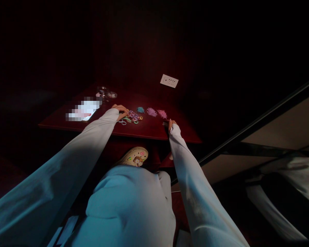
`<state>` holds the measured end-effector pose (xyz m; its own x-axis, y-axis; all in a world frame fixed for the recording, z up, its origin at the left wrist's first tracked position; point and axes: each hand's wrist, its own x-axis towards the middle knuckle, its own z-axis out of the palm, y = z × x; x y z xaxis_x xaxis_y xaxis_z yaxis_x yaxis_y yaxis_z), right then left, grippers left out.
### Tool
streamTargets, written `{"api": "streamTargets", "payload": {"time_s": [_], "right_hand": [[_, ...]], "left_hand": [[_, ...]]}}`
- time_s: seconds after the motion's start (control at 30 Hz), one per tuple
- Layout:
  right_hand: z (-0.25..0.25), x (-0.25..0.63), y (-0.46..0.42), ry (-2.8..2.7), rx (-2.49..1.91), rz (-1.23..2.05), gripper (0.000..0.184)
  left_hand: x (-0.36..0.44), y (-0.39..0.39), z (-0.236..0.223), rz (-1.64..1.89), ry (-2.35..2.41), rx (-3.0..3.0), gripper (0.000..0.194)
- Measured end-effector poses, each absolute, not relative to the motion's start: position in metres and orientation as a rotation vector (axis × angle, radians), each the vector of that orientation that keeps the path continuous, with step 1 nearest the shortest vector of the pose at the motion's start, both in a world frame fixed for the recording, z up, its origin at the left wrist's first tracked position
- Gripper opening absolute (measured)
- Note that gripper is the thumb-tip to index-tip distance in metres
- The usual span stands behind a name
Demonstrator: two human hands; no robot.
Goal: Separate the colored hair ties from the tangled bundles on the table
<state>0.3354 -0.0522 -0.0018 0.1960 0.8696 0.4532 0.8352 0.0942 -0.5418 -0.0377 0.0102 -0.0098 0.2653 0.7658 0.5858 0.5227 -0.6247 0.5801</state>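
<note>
My left hand (122, 110) is at the left edge of a pile of pastel loops (134, 116), which look like small hair ties or plastic rings in purple, green, blue and yellow. Its fingers curl down together, and what they hold, if anything, is hidden. To the right, my right hand (171, 124) rests low over the tabletop with its fingers drawn together. Beside its fingertips lie a few tiny pale pieces (164, 123), too small to name. Between the hands are three heaps of small strands: a teal heap (140, 109), a purple heap (151, 112) and a pink heap (162, 114).
A lit phone (86, 110) lies on the left of the dark red tabletop (149, 131). Clear round containers (105, 93) stand behind it. A wall socket (169, 81) is at the back. Below the table's front edge shows a decorated clog (136, 156).
</note>
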Motion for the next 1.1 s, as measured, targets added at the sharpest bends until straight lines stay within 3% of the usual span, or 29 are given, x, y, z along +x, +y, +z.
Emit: {"api": "streamTargets", "payload": {"time_s": [0.17,0.33,0.47,0.63,1.1], "right_hand": [[0.01,0.33,-0.061,-1.607,-1.778,-0.014,0.055],[0.019,0.299,-0.066,-1.716,-1.738,-0.165,0.041],[0.017,0.236,-0.059,-2.082,-1.467,-0.045,0.026],[0.017,0.167,-0.046,-2.175,-1.35,0.111,0.022],[0.02,0.162,-0.04,-2.093,-1.503,0.171,0.01]], "left_hand": [[-0.038,0.014,-0.009,1.262,1.213,2.272,0.028],[-0.036,0.018,-0.006,1.26,1.272,2.251,0.029],[-0.036,0.02,-0.007,1.31,1.309,2.225,0.026],[-0.038,0.022,-0.008,1.367,1.378,2.168,0.025],[-0.026,0.021,-0.014,1.391,1.433,2.138,0.025]]}}
